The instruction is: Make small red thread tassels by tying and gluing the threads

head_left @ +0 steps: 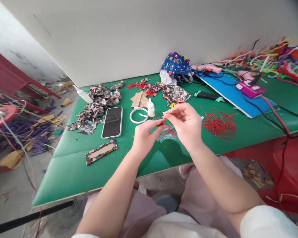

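My left hand point(147, 134) pinches a bit of red cord between thumb and forefinger, above the green table. Close against it, my right hand point(186, 124) has its fingertips pressed together at the same red cord point(162, 124); what exactly sits in them is too small to make out. Loose red strands point(169, 131) lie just under and behind the hands. Beyond them stand a small white glue bottle point(151, 108) and a white ring point(135, 115). A heap of red cords point(220, 124) lies to the right of my right hand.
A phone point(112, 122), a fabric-edged cardboard strip point(101, 152) and crumpled floral cloth point(99, 100) lie on the left. Cardboard pieces point(139, 99) are at the middle. A box cutter point(210, 96), blue board point(228, 89), purple device point(250, 88) with cables and coloured strips point(270, 61) are on the right.
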The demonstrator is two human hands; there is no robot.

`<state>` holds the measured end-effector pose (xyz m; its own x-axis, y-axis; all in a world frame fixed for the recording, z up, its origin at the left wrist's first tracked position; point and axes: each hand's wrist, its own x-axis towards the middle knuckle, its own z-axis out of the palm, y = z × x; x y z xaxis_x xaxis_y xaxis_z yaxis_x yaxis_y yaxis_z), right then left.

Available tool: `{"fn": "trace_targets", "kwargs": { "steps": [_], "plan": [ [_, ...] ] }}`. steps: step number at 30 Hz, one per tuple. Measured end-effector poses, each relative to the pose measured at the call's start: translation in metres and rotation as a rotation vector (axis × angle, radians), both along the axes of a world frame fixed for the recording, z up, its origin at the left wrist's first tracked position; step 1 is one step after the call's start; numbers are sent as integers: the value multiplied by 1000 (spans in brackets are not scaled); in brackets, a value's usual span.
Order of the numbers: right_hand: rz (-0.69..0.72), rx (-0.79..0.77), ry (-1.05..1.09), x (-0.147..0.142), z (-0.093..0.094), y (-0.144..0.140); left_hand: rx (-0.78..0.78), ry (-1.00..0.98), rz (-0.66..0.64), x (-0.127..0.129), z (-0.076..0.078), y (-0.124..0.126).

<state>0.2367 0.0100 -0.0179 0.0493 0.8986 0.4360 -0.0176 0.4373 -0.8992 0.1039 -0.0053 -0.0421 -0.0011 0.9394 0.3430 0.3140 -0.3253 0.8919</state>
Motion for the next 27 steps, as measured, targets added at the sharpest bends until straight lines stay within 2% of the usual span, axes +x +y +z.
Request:
{"fn": "trace_targets", "kwargs": {
  "steps": [8,14,17,23,27],
  "plan": [
    [-38,29,-7,2,4,-3,33,150,-51,2,6,-2],
    [-12,35,-26,3,4,-1,-36,167,-196,1,3,0],
    [-2,46,-37,4,2,1,-63,80,-200,-3,2,2],
    [13,98,-42,2,-3,4,28,-121,5,-5,0,1],
    [3,112,-69,-1,-4,2,-56,-275,-59,2,-1,-2]
  ]
}}
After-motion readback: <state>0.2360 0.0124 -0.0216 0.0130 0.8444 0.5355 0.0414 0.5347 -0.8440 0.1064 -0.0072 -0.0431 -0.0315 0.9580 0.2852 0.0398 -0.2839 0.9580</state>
